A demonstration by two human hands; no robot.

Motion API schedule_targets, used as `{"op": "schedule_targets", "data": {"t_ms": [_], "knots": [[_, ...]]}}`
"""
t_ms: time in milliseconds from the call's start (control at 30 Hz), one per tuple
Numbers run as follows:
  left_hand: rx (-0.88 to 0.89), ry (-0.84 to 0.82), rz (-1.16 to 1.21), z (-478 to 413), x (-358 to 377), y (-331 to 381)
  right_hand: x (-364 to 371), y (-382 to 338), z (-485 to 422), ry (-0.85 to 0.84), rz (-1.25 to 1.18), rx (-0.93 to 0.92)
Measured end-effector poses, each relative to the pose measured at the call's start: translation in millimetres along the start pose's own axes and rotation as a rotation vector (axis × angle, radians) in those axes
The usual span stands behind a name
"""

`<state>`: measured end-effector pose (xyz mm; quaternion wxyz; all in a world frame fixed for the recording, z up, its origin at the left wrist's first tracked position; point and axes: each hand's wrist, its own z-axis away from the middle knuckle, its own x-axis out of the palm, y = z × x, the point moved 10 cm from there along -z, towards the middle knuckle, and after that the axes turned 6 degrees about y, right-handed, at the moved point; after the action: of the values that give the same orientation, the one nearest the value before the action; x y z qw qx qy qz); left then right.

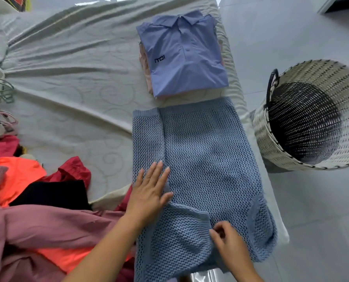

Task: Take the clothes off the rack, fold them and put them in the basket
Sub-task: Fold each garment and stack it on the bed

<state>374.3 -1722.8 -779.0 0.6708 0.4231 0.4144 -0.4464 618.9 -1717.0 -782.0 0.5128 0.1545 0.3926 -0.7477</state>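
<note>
Blue knit sweater (200, 159) lies flat on bed (67, 78). Our left hand (149, 190) presses it, fingers straight; right hand (226, 239) pinches folded sleeve. We should smooth sleeve before next fold; basket (271, 139) waits beside.

We logged a blue knit sweater (206, 163) at the bed's (67, 82) right edge, our left hand (149, 190) flat on it, our right hand (226, 239) pinching its cuff; a folded blue polo (181, 55) lay beyond, a wicker basket (303, 119) alongside.

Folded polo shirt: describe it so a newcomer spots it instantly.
On the grey-sheeted bed, look at the far right edge, left of the woven basket. The lavender-blue polo shirt lies folded beyond the blue open-knit sweater; smooth fabric, collar and dark chest lettering mark it.
</note>
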Motion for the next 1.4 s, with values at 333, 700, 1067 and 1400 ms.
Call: {"op": "schedule_targets", "data": {"t_ms": [333,700,1067,1400], "knots": [[-0.119,0.149,0.466,17,-21,32,-111,74,-60,0.308,-0.362,0.325],[-0.418,-0.064,1.193,60,10,63,-67,25,-30,-0.181,-1.361,0.396],[-0.887,-0.001,1.928,74,22,32,-24,-106,38,-0.136,-0.44,-0.433],[-0.649,0.0,1.102,72,24,6,-57,-131,-75,0.246,-0.007,-0.41]]}}
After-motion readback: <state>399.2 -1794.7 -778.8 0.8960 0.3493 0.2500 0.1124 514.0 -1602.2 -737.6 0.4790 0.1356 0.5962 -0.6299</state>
